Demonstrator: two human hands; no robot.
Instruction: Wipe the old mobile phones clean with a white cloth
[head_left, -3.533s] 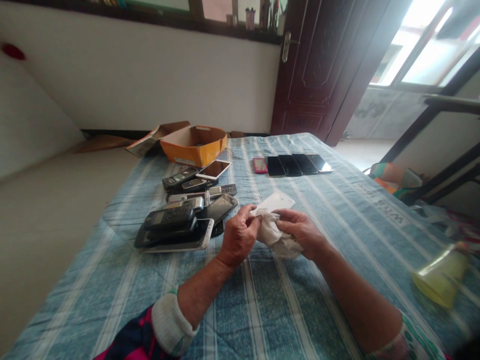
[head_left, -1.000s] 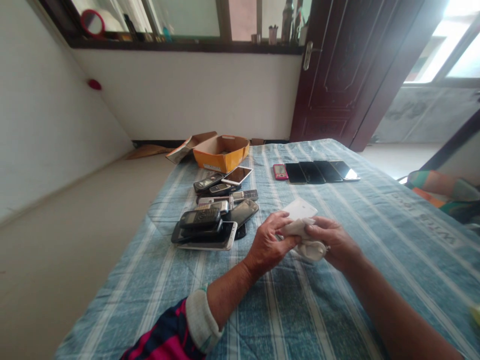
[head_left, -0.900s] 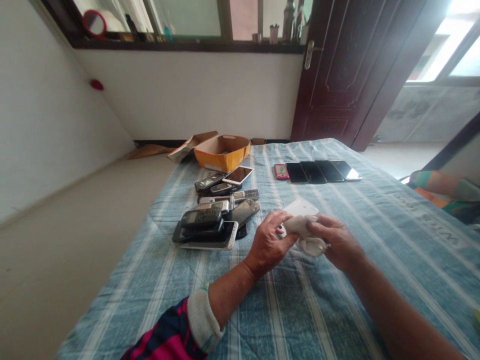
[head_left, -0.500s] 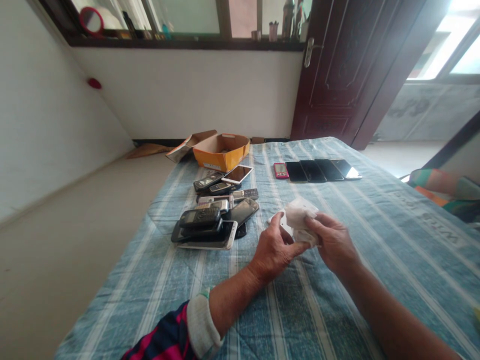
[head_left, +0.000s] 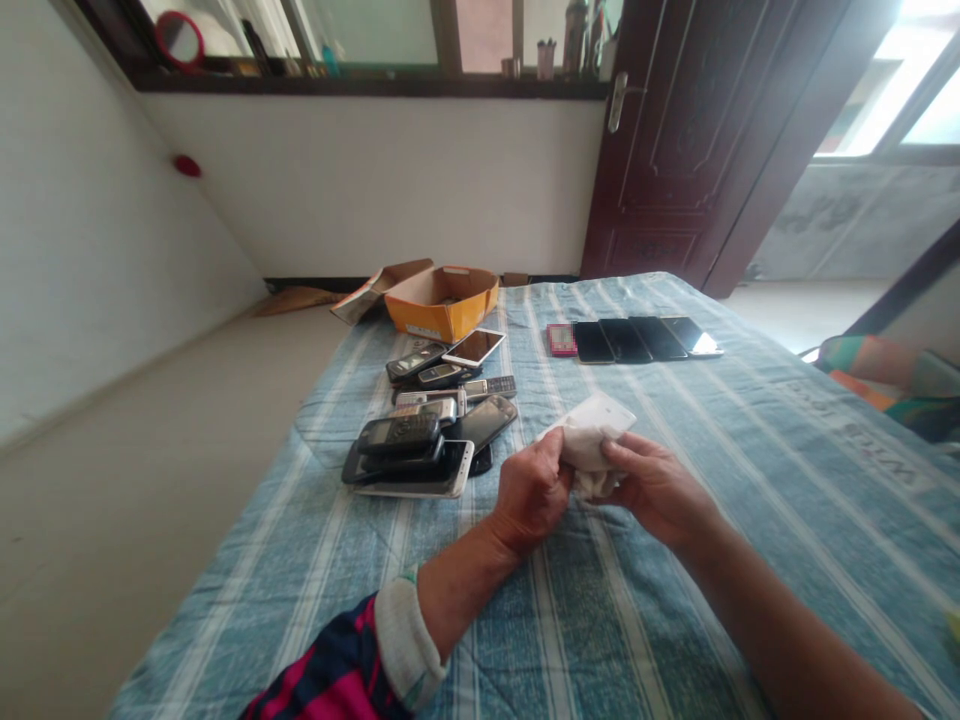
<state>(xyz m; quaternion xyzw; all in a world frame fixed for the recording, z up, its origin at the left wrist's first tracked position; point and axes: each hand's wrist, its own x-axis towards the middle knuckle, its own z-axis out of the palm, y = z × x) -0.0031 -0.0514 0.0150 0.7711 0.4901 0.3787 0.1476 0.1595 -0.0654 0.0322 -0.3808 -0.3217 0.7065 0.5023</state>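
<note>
Above the striped cloth, my left hand is closed at the left side of a white phone, its fingers curled under. My right hand pinches a crumpled white tissue with thumb and fingers. The tissue lies against the phone's near part and hides it; only the far corner shows. To the left lies a heap of phones, with a black keypad phone on top and a white-framed smartphone beneath.
An orange cardboard box stands open at the back. A pink phone and several dark smartphones lie in a row at the far right. The striped tablecloth covers the surface. A dark red door is beyond.
My left hand has shifted slightly left and its fingers have closed in. The white phone has turned, showing a plain corner, and the tissue now bunches lower over its near part.
</note>
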